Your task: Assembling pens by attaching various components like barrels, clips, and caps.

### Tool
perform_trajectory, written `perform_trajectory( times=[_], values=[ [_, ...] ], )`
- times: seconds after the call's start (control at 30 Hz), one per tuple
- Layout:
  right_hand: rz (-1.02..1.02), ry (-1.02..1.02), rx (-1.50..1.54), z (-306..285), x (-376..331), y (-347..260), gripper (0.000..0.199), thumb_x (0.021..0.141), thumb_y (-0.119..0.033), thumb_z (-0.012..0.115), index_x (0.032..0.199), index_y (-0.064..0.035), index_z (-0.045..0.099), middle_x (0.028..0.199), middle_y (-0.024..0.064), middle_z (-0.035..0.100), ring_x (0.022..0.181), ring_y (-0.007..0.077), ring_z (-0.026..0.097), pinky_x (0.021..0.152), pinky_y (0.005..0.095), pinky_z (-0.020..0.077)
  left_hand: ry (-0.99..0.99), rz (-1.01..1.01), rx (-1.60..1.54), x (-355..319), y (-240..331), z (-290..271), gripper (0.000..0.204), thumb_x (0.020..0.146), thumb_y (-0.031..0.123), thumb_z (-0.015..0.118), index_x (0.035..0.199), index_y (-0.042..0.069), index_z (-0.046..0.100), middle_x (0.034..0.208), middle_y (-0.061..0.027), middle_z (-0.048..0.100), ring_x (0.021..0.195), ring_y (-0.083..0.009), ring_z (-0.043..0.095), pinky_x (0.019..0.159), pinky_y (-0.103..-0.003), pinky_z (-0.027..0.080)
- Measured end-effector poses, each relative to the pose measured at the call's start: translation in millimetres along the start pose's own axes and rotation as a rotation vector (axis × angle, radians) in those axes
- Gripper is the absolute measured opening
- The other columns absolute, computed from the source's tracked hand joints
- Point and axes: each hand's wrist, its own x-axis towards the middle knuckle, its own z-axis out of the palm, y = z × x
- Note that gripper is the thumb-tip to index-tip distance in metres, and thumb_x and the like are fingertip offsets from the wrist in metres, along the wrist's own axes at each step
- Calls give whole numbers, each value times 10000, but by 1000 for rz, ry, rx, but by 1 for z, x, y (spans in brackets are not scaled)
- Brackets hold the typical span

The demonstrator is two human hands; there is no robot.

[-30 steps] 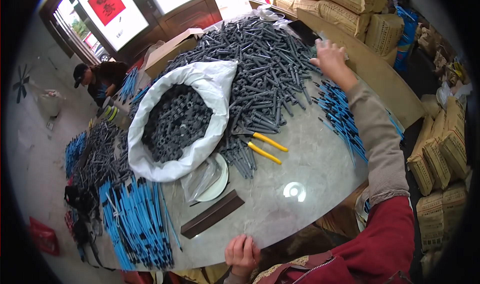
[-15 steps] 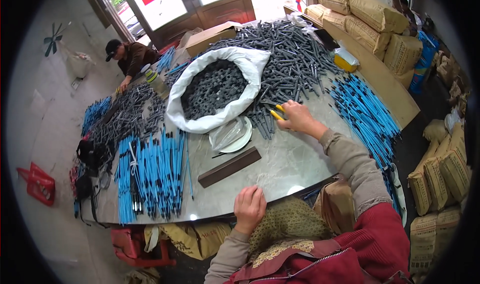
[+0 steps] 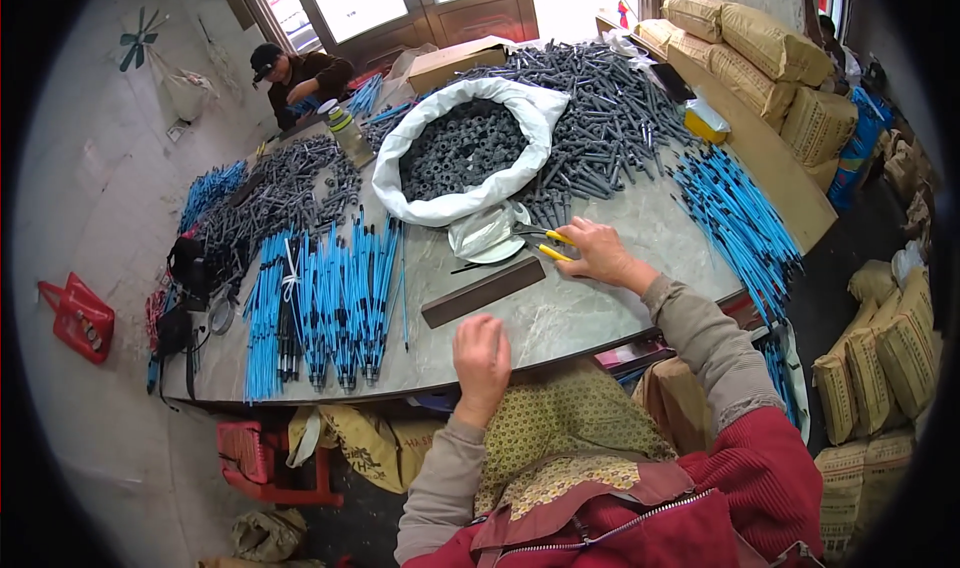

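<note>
1. Pliers (image 3: 553, 253) with yellow handles were by the white plate (image 3: 490, 256); I could not tell if they touched the table (image 3: 610, 313).
2. The right hand (image 3: 600, 253) gripped the handle ends, and the metal end pointed left, away from the palm.
3. The left hand (image 3: 482, 358) curled near the brown bar (image 3: 483, 293); I could not tell if it held anything.
4. Picking up the pliers looked like the step; next seemed to need a firm squeeze.

Jacket (image 3: 760, 458), red, ribbed; zip (image 3: 650, 520), silver. Sleeves (image 3: 705, 348), taupe (the right one rib-edged). Apron (image 3: 560, 408), yellow-brown, patterned, maroon-trimmed.
</note>
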Motion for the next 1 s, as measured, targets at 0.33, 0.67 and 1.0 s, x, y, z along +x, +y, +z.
perform_trajectory(
  times=[0.33, 0.67, 1.0],
  values=[
    [120, 100, -95, 3, -9, -9, 679, 730, -458, 820, 1271, -96, 625, 1136, 118, 596, 1115, 312, 555, 916, 463, 443, -90, 27, 102, 47, -43, 29, 337, 833, 160, 732, 1147, 47, 678, 1120, -145, 642, 1113, -344, 575, 1020, -459, 399],
    [91, 158, -66, -33, -74, 3, 524, 803, -424, 775, 1203, -113, 643, 1116, 131, 610, 1067, 326, 600, 894, 471, 473, -194, 52, -55, 47, -28, 30, 303, 829, 76, 723, 1124, 12, 688, 1137, -167, 645, 1084, -359, 596, 980, -438, 451],
    [606, 71, -641, -164, -232, 48, 331, 790, -374, 791, 876, -85, 653, 885, 82, 649, 921, 279, 653, 694, 411, 504, -141, 287, -132, -28, 55, 27, 200, 836, -22, 665, 1033, 3, 689, 1082, -173, 643, 1025, -383, 609, 912, -471, 488]
  ],
)
